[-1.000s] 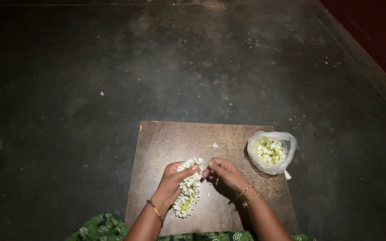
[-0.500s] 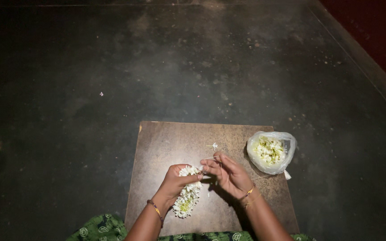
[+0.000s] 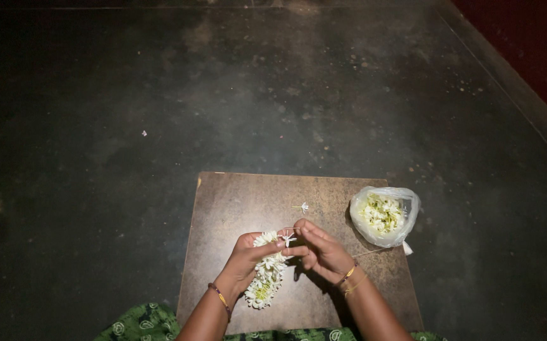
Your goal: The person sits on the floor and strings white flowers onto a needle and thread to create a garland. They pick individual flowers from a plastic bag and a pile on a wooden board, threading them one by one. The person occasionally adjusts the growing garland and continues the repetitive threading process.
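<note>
While the left hand [image 3: 248, 262] pinches the top of a garland [image 3: 266, 275] of small white flowers between thumb and fingers, the right hand [image 3: 324, 252] sits close against it, its fingers curled narrow around the spot where a fresh flower [image 3: 286, 238] pokes up at the garland's far end. A thin thread [image 3: 371, 252] runs from under the right hand away to the right, toward the bag [image 3: 385, 216] of loose blossoms that sits on the board's [image 3: 235, 202] far right corner.

A second ago the two hands were a little apart, with the right one lower and to the right of the garland; half a second ago its fingers were spread over the far end. Now they have closed in and touch the left thumb, so the two hands form one knot over the garland's tip. By the look of it (the thread itself is too fine to follow between the fingers) a flower is being bound onto the strand, and the strand has grown by one bloom or is about to.

The garland hangs from the left hand down toward the near edge of the board, resting on it. One lone flower [image 3: 302, 206] lies on the board just beyond the hands. Dark floor [image 3: 160, 95] surrounds the board on all sides.
</note>
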